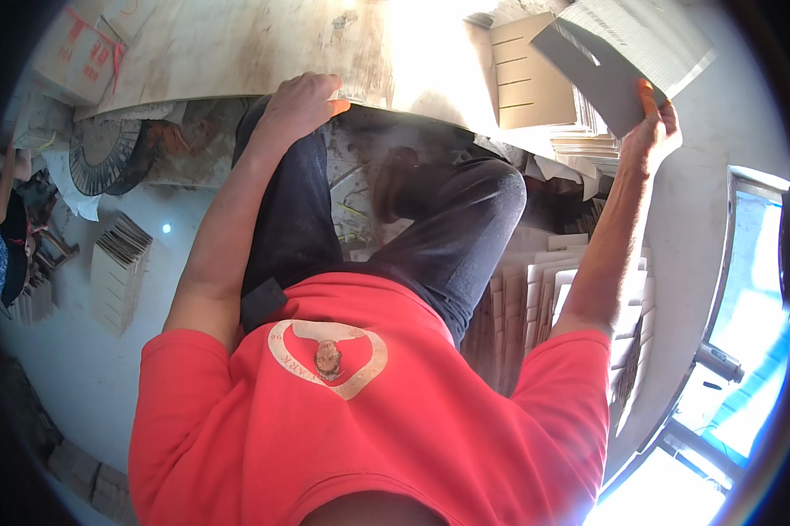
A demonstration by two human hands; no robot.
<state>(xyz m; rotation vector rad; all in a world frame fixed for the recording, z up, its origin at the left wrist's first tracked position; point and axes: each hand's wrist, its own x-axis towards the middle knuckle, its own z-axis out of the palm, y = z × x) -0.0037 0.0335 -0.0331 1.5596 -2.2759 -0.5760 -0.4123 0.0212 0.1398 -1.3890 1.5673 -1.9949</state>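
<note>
Starting on the left, the left hand (pixel 300 103) is just resting on the near edge of the counter (pixel 237 44), fingers loosely curled over the lip, thumb pointing right, not gripping anything. Further left of it there's a cardboard box (pixel 75 48) with red straps sitting on the counter's far corner. Down below that hand, on the floor, a small stack of slotted cardboard pieces (pixel 119 267) stands on its own.

Moving right, a slotted cardboard panel (pixel 526 74) lies flat on the counter, between the two hands. The right hand (pixel 651 131) is raised up and closed around the lower edge of a grey cardboard sheet (pixel 623 53), thumb on the front face. The sheet is tilted and sticks up and left from that hand. Under that arm there's a big pile of cardboard dividers (pixel 570 289).
</note>
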